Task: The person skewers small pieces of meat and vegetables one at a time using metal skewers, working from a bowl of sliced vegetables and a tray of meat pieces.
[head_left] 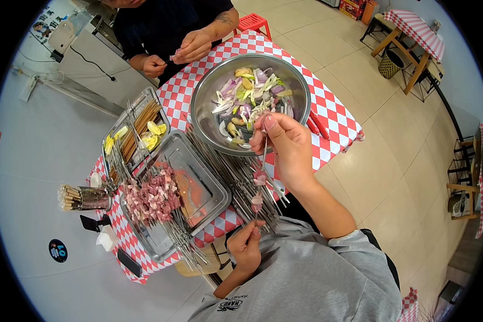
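Observation:
My left hand (pixel 245 245) grips the lower part of a metal skewer (pixel 265 155) close to my shirt. Pieces of raw meat (pixel 260 177) are threaded on it. At the skewer's upper end, my right hand (pixel 283 141) pinches another piece of meat (pixel 267 120) over the near rim of a large steel bowl (pixel 249 151). Sliced onion and pale vegetable pieces (pixel 247 94) lie in this bowl. Many bare metal skewers (pixel 245 185) are heaped between the bowl and a steel tray (pixel 221 193). Left of that tray's hollow, loaded meat skewers (pixel 155 195) are piled up.
Across the checkered tablecloth (pixel 338 116), a co-worker's hands (pixel 193 46) hold a piece of meat and a thin stick. A farther tray (pixel 167 116) holds wooden and metal skewers with yellow leaves. A container of sticks (pixel 92 198), a phone (pixel 129 262) and red-handled items (pixel 318 124) lie near the edges.

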The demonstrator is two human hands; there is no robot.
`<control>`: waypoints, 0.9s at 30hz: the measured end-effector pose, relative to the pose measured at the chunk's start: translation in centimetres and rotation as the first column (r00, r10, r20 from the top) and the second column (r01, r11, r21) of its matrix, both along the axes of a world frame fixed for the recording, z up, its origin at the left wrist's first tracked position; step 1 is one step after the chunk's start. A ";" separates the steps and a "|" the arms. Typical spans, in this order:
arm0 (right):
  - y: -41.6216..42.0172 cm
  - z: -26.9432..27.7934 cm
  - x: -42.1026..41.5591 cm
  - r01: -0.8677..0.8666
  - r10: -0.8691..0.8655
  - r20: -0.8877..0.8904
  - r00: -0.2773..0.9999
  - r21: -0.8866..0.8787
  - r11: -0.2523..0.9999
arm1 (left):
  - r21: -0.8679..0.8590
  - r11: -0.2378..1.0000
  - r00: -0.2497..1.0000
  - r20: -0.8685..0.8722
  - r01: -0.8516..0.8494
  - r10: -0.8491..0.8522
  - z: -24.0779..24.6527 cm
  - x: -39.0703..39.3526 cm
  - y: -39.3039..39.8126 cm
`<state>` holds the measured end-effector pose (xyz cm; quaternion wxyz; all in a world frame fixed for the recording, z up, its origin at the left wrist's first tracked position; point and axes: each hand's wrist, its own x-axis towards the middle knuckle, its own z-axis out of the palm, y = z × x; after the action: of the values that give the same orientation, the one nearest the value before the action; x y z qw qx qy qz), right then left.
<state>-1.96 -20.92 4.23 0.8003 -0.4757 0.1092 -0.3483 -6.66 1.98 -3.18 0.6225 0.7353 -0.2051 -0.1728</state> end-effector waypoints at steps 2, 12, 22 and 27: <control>0.4 0.0 -0.1 0.060 -0.059 -0.056 0.997 0.014 0.998 | -0.001 1.000 1.000 0.021 0.007 -0.007 -0.1 0.0 0.0; 1.1 -1.4 -0.7 0.128 -0.130 -0.032 0.991 -0.065 0.990 | -0.035 0.999 0.998 0.045 0.038 -0.036 -1.0 -0.8 0.2; 2.6 -1.5 -1.8 0.128 -0.132 -0.076 0.988 -0.051 0.990 | -0.052 0.996 0.998 0.026 0.065 -0.064 -1.2 -0.7 0.2; 2.9 -2.5 -2.1 0.089 -0.087 -0.101 0.991 0.017 0.996 | -0.097 0.992 0.997 0.007 0.080 -0.080 -0.9 -0.6 -0.3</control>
<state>-4.08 -18.01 1.68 0.7828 -0.4787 0.1737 -0.3577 -7.29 1.69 -4.04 0.6499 0.6955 -0.2437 -0.1861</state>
